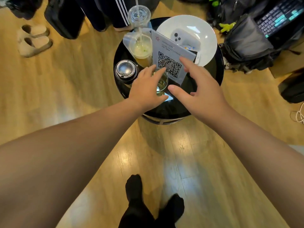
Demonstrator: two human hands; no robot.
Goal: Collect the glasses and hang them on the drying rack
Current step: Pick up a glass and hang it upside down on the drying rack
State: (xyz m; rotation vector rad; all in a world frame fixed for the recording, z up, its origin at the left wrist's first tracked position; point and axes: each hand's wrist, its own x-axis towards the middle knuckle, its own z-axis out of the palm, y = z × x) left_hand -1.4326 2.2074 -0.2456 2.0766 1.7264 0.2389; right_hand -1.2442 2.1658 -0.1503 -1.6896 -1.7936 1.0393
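A clear drinking glass (162, 84) with a little yellowish liquid stands near the front of a small round black table (212, 69). My left hand (146, 89) hovers over the glass's left side, fingers spread above its rim, and hides part of it. My right hand (197, 91) is open just right of the glass, thumb pointing toward it, not touching. No drying rack is in view.
On the table stand a QR code card (171, 63), a plastic cup with pale drink and straw (142, 50), an empty lidded plastic cup (139, 15), a black lidded coffee cup (126, 70) and a white plate (204, 30) holding a controller. Backpacks right, slippers left, someone's legs behind.
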